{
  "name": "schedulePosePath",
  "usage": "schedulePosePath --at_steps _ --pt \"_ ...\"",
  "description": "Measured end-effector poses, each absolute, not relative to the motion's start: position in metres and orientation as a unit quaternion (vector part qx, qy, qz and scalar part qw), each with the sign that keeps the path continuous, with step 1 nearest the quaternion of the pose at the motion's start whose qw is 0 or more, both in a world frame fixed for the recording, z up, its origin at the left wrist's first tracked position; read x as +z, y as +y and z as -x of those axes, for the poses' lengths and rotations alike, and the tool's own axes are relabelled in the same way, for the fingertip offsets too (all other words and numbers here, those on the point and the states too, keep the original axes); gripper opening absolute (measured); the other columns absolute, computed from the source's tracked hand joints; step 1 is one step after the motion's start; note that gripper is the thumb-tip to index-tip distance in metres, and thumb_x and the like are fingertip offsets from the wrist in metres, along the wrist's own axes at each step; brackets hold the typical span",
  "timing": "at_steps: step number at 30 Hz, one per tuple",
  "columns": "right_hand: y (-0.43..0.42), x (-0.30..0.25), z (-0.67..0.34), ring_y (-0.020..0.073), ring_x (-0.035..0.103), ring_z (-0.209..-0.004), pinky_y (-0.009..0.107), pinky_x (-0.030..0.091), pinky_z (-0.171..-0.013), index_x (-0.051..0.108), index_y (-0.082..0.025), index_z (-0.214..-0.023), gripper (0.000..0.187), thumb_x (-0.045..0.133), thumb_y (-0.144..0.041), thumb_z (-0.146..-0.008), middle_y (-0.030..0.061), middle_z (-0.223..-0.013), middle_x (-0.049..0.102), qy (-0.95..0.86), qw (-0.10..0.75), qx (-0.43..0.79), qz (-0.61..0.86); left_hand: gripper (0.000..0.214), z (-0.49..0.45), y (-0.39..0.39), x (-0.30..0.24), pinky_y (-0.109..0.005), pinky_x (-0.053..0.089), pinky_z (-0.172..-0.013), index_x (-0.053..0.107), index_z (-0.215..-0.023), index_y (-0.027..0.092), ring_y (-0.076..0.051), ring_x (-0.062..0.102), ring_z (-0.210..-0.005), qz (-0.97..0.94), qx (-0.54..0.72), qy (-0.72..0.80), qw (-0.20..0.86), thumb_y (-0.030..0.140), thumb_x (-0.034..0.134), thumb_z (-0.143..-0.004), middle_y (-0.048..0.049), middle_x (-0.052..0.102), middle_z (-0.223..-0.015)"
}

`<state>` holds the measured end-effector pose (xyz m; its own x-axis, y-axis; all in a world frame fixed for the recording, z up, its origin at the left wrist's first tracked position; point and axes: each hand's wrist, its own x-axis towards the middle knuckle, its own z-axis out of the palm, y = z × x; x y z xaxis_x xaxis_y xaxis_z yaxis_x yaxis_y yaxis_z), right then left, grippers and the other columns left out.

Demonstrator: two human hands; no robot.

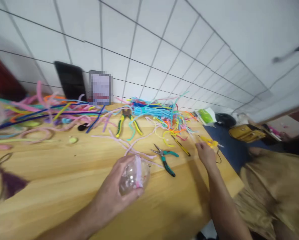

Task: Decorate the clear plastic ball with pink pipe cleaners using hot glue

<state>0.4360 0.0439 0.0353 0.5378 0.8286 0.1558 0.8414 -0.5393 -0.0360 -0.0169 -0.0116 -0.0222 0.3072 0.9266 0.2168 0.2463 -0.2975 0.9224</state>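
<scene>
A clear round ball [124, 181] with a pale pink fuzzy strip [138, 171] across it rests in my left hand [111, 185], fingers and thumb wrapped round its sides. My right hand [205, 154] is over the right side of the table, its fingers curled together; what they hold, if anything, is hidden. Just beyond them lies a yellow tool [209, 141], like a glue gun, with a dark cord. Between my hands are green-handled pliers [166, 160], jaws apart, and a slim yellow-and-black cutter [182, 146].
Yellow-and-green pliers [125, 123] lie near a bundle of blue pipe cleaners [152, 111]. Loose coloured pipe cleaners [43, 125] spread along the wall. A dark phone [71, 80] leans there. A purple tassel [11, 183] lies left. Another person's tan-clothed leg [277, 183] is at right.
</scene>
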Motion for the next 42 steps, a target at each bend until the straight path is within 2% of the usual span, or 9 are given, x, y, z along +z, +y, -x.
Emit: schedulePosePath --at_steps 5,11,18,21,23,27,31,37,42 --pt "0.055 0.036 -0.434 0.0306 0.076 -0.102 0.038 0.055 -0.09 0.081 -0.016 -0.116 0.038 0.048 -0.034 -0.105 0.0185 -0.111 0.082 -0.413 0.023 -0.045 0.909 0.072 0.021 -0.012 -0.032 -0.055 0.059 -0.114 0.044 -0.156 0.031 -0.036 0.065 -0.14 -0.725 0.403 0.43 0.357 0.039 0.075 -0.092 -0.0125 0.061 -0.154" --pt "0.041 0.039 -0.433 0.0349 0.076 -0.106 0.042 0.056 -0.094 0.079 -0.014 -0.122 0.043 0.044 -0.032 -0.106 0.0206 -0.111 0.081 -0.389 0.017 -0.037 0.92 0.07 0.023 -0.012 -0.035 -0.056 0.061 -0.112 0.044 -0.155 0.03 -0.036 0.067 -0.137 -0.729 0.405 0.433 0.342 0.041 0.073 -0.092 -0.0123 0.062 -0.151" --pt "0.045 0.023 -0.435 0.0326 0.076 -0.109 0.043 0.056 -0.097 0.082 -0.014 -0.113 0.033 0.054 -0.03 -0.105 0.0192 -0.109 0.081 -0.403 0.02 -0.013 0.915 0.073 0.024 -0.013 -0.043 -0.062 0.057 -0.116 0.046 -0.156 0.031 -0.04 0.063 -0.141 -0.705 0.406 0.436 0.384 0.048 0.075 -0.09 -0.0128 0.06 -0.155" --pt "0.078 0.02 -0.44 0.0274 0.074 -0.112 0.046 0.058 -0.102 0.076 -0.016 -0.119 0.028 0.062 -0.037 -0.107 0.014 -0.12 0.078 -0.412 0.031 -0.017 0.91 0.072 0.025 -0.012 -0.042 -0.061 0.056 -0.117 0.048 -0.155 0.03 -0.039 0.063 -0.141 -0.7 0.407 0.433 0.396 0.048 0.075 -0.091 -0.0123 0.061 -0.155" --pt "0.096 0.021 -0.442 0.0251 0.074 -0.113 0.047 0.059 -0.102 0.072 -0.016 -0.125 0.032 0.067 -0.042 -0.106 0.0116 -0.125 0.076 -0.421 0.044 -0.022 0.906 0.072 0.025 -0.012 -0.039 -0.06 0.054 -0.119 0.049 -0.154 0.029 -0.039 0.063 -0.142 -0.694 0.402 0.436 0.409 0.045 0.076 -0.09 -0.0135 0.061 -0.155" --pt "0.099 0.025 -0.434 0.0278 0.076 -0.111 0.037 0.056 -0.096 0.075 -0.012 -0.126 0.034 0.06 -0.031 -0.101 0.0181 -0.114 0.081 -0.452 0.078 -0.021 0.888 0.075 0.025 -0.012 -0.029 -0.062 0.05 -0.122 0.051 -0.153 0.027 -0.04 0.059 -0.145 -0.678 0.392 0.427 0.453 0.039 0.081 -0.086 -0.0156 0.058 -0.157" --pt "0.082 0.027 -0.428 0.0335 0.077 -0.101 0.04 0.055 -0.084 0.082 -0.018 -0.106 0.039 0.059 -0.045 -0.091 0.0145 -0.106 0.084 -0.5 0.115 0.015 0.858 0.084 0.022 -0.011 -0.019 -0.059 0.046 -0.126 0.049 -0.156 0.026 -0.039 0.055 -0.148 -0.667 0.386 0.391 0.504 0.034 0.086 -0.081 -0.0174 0.055 -0.159" --pt "0.078 0.034 -0.418 0.031 0.074 -0.073 0.042 0.055 -0.072 0.082 -0.023 -0.103 0.047 0.059 -0.056 -0.08 0.0096 -0.085 0.081 -0.522 0.216 0.08 0.821 0.091 0.02 -0.007 -0.011 -0.056 0.045 -0.126 0.051 -0.155 0.027 -0.039 0.056 -0.145 -0.662 0.403 0.373 0.509 0.035 0.093 -0.074 -0.0158 0.059 -0.155" --pt "0.072 0.033 -0.405 0.0352 0.075 -0.077 0.047 0.056 -0.073 0.081 -0.03 -0.097 0.044 0.061 -0.062 -0.076 0.0072 -0.08 0.079 -0.534 0.243 0.079 0.806 0.101 0.019 -0.008 -0.01 -0.056 0.046 -0.125 0.051 -0.156 0.027 -0.04 0.058 -0.144 -0.67 0.409 0.364 0.501 0.044 0.099 -0.069 -0.0163 0.061 -0.154"
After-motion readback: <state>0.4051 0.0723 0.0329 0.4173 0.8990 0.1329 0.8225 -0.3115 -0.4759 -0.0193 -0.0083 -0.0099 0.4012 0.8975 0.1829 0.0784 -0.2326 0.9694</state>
